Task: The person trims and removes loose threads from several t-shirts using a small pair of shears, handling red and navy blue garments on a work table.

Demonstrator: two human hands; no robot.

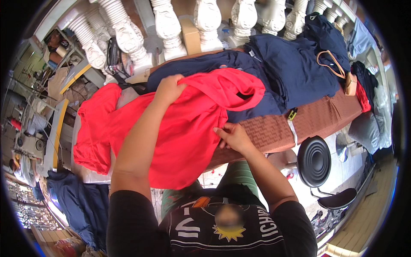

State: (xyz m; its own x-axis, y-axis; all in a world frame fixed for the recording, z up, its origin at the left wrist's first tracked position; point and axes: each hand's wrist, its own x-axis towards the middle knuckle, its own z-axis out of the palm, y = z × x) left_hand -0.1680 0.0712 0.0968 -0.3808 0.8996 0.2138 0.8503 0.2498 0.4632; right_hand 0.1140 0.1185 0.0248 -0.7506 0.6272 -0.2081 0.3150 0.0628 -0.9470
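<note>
A red garment lies spread in front of me, partly hanging over the near edge of the table. It looks like a shirt, though I cannot make out its exact kind. At its far edge my left hand has its fingers closed on the cloth. Lower and to the right, my right hand pinches the garment's right edge between thumb and fingers. A rolled, open part of the red cloth with a dark gap shows beyond my hands. Folded navy garments lie under and behind it.
The table has a brown patterned cover. More navy clothes are piled to the right, near a tan strap. White balusters line the back. A sewing machine stands left, a black round stool right.
</note>
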